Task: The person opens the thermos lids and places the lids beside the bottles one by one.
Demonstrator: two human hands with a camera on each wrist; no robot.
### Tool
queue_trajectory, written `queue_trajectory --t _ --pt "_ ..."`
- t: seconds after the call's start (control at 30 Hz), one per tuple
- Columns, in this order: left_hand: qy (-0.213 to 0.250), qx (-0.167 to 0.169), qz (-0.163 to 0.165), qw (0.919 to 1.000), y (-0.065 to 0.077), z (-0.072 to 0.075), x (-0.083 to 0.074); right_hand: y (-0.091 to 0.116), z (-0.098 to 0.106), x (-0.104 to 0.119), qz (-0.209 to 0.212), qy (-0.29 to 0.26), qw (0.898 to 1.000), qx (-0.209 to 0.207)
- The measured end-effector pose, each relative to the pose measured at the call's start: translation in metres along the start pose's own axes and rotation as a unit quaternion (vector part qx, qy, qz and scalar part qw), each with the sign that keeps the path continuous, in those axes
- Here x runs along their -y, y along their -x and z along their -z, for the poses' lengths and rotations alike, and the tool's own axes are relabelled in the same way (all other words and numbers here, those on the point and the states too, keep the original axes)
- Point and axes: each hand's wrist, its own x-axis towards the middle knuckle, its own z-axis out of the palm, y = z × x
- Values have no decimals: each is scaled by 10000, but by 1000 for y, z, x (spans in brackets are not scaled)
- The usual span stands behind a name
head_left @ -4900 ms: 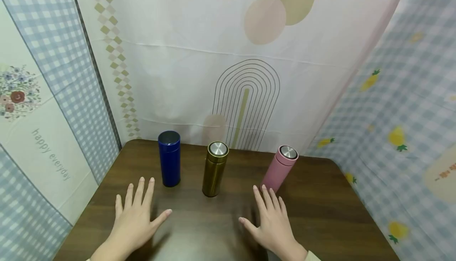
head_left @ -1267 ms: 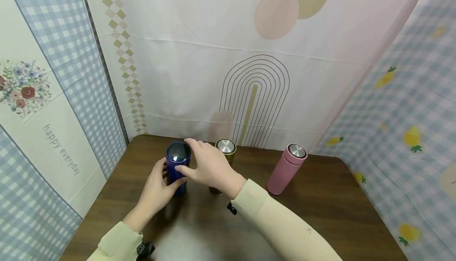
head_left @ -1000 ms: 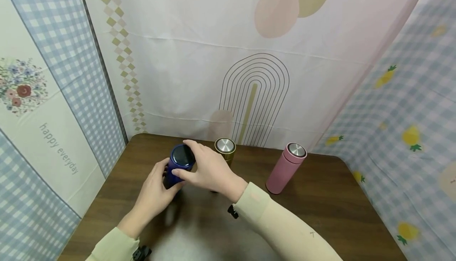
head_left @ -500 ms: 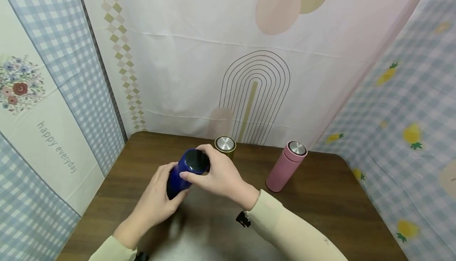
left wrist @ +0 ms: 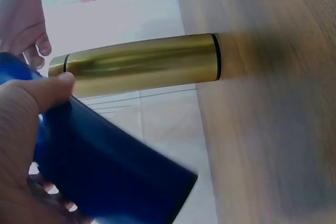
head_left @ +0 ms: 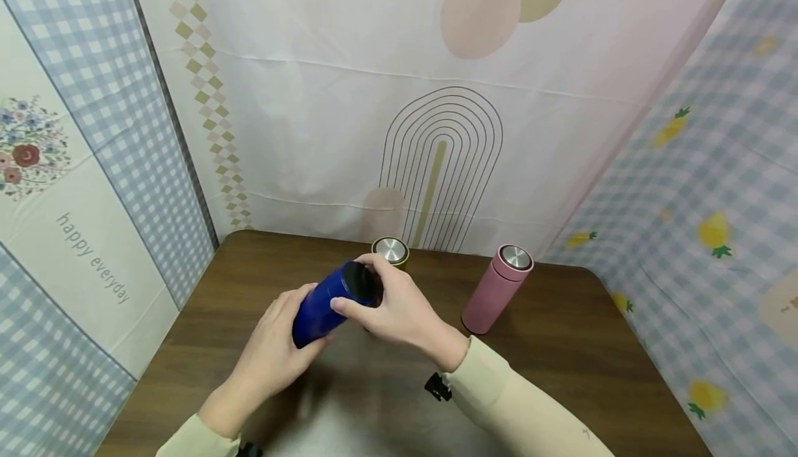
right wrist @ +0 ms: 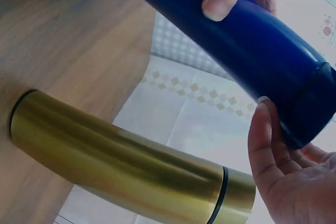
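Observation:
Both hands are on a blue thermos flask (head_left: 324,308), which leans to the right, lid end up, with its base off the table. My left hand (head_left: 271,346) grips its lower body, thumb on the near side, fingers wrapped behind. My right hand (head_left: 399,305) holds the dark-topped lid end between thumb and fingers; in the right wrist view those fingers (right wrist: 268,150) curl at the lid. A gold thermos (left wrist: 142,64) stands upright just behind the right hand, and in the head view mostly its steel lid (head_left: 391,250) shows. A pink thermos (head_left: 495,291) stands farther right.
The brown wooden table (head_left: 561,360) ends at a patterned white cloth (head_left: 312,131) at the back. Checked cloths hang at the left (head_left: 81,97) and right (head_left: 686,187). Black straps (head_left: 438,386) sit at the wrists.
From lying apart over the table, both hands came to grip the blue thermos. It was upright; it has since been lifted and tipped to the right, lid toward the gold thermos.

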Motion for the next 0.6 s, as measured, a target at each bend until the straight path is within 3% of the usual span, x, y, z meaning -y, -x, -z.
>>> queue_trajectory --t 0.17,0.3,0.6 --pt "-370 -150 -236 9989 -2 2 1 2 0 -2 -247 205 9995 54" --pt "-422 -75 -290 9987 -2 4 2 4 0 -3 -391 150 9990 142" --pt "-481 323 -270 9980 -1 8 2 8 2 -5 -18 165 9996 206"
